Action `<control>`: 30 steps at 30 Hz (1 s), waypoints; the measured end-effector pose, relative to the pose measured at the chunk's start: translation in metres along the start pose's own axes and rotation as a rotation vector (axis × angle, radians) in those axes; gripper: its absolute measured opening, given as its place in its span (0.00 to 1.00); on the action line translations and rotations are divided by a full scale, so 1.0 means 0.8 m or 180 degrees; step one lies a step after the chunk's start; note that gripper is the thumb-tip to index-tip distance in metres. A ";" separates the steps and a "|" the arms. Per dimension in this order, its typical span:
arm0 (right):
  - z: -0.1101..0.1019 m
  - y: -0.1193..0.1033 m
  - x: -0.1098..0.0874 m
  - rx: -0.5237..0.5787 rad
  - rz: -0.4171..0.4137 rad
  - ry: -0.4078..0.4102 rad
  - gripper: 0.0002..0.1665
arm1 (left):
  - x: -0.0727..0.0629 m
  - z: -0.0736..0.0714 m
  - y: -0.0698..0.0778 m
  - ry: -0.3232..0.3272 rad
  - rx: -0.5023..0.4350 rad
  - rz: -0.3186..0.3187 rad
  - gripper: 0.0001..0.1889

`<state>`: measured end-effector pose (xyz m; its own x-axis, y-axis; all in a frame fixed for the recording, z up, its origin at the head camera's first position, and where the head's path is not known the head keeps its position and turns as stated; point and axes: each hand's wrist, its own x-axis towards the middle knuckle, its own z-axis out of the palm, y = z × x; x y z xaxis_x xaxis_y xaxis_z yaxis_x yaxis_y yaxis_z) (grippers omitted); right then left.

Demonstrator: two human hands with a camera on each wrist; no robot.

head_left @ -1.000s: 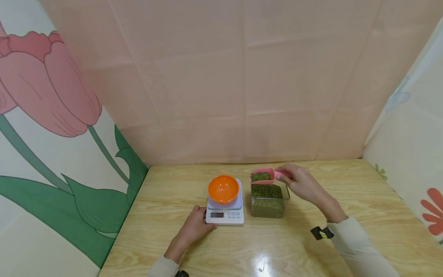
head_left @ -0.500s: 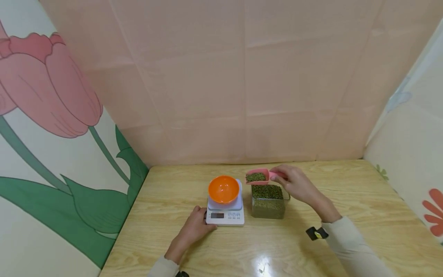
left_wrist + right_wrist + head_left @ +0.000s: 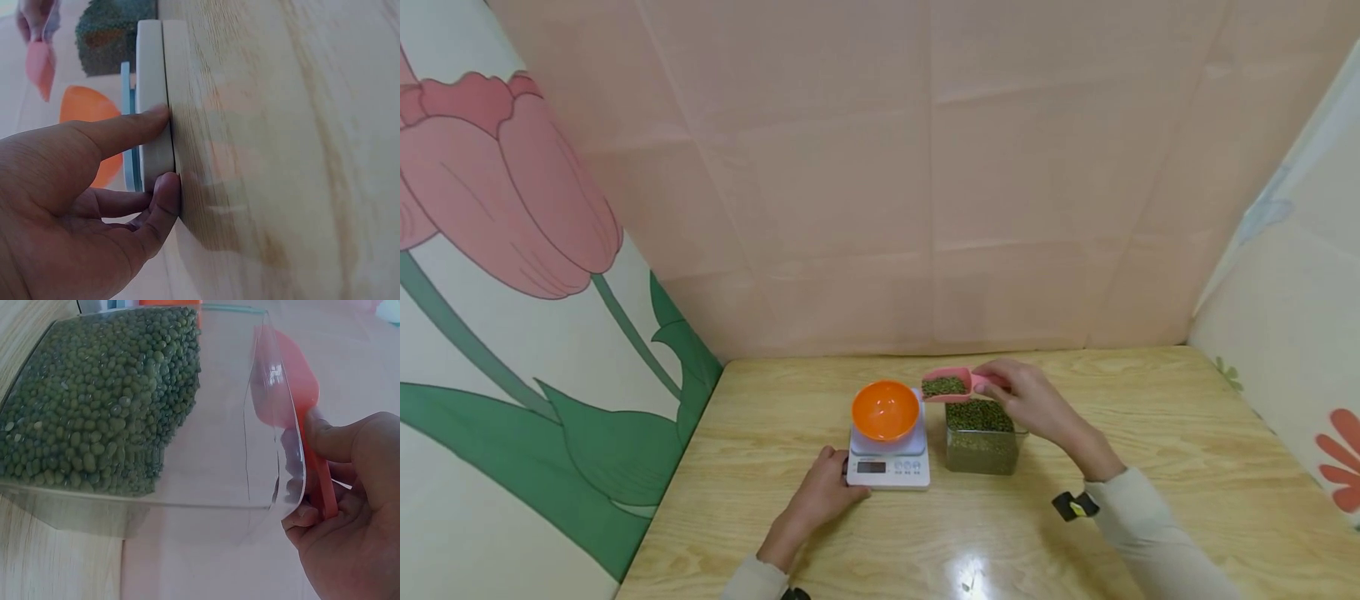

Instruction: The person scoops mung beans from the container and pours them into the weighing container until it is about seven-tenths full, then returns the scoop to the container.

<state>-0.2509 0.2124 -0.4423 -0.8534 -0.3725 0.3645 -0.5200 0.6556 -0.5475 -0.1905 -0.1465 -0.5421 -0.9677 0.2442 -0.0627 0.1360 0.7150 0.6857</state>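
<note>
My left hand [image 3: 827,493] grips the front left corner of a white kitchen scale [image 3: 895,481]. In the left wrist view the thumb and fingertips [image 3: 166,194] press on the scale's edges. An orange bowl [image 3: 886,411] sits on the weighing plate, with nothing seen inside it. My right hand [image 3: 1032,406] holds a pink scoop [image 3: 955,372] by its handle, with mung beans [image 3: 943,386] in it. The scoop hangs level, its mouth just right of the bowl's rim. Below it stands a clear container [image 3: 981,457] of mung beans, right of the scale.
The scale and container stand on a wood-grain table [image 3: 760,433]. A pinkish sheet [image 3: 925,208] rises behind the table's back edge. Walls with painted flowers stand left and right. The scale's display [image 3: 872,467] is too small to read.
My right hand has carried the filled scoop left, from above the container to beside the bowl. The left hand, scale and bowl stay in place.
</note>
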 end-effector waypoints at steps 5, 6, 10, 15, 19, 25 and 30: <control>0.002 -0.003 0.004 0.0028 0.0003 -0.0043 0.10 | -0.001 0.001 0.000 0.0008 0.0000 0.0014 0.32; 0.002 -0.004 0.005 0.0030 0.0005 -0.0051 0.10 | -0.001 0.000 0.001 0.0005 -0.0016 0.0014 0.31; 0.004 -0.006 0.009 0.0025 -0.0019 -0.0074 0.11 | -0.001 -0.001 0.002 -0.0001 -0.0069 0.0026 0.31; 0.007 -0.011 0.013 0.0025 -0.0090 -0.0075 0.10 | -0.001 -0.002 0.001 0.0027 -0.0031 0.0077 0.31; 0.009 -0.014 0.015 0.0021 -0.0137 -0.0085 0.11 | 0.000 -0.001 -0.001 0.0041 0.0011 0.0072 0.31; 0.012 -0.016 0.018 -0.0010 -0.0129 -0.0139 0.12 | -0.001 0.001 -0.003 0.0040 0.0026 0.0051 0.32; 0.015 -0.017 0.021 0.0004 -0.0162 -0.0171 0.12 | -0.001 0.001 -0.004 0.0034 0.0019 0.0053 0.33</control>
<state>-0.2585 0.1897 -0.4381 -0.8265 -0.4401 0.3509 -0.5628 0.6341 -0.5303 -0.1901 -0.1481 -0.5447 -0.9675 0.2490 -0.0436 0.1532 0.7148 0.6823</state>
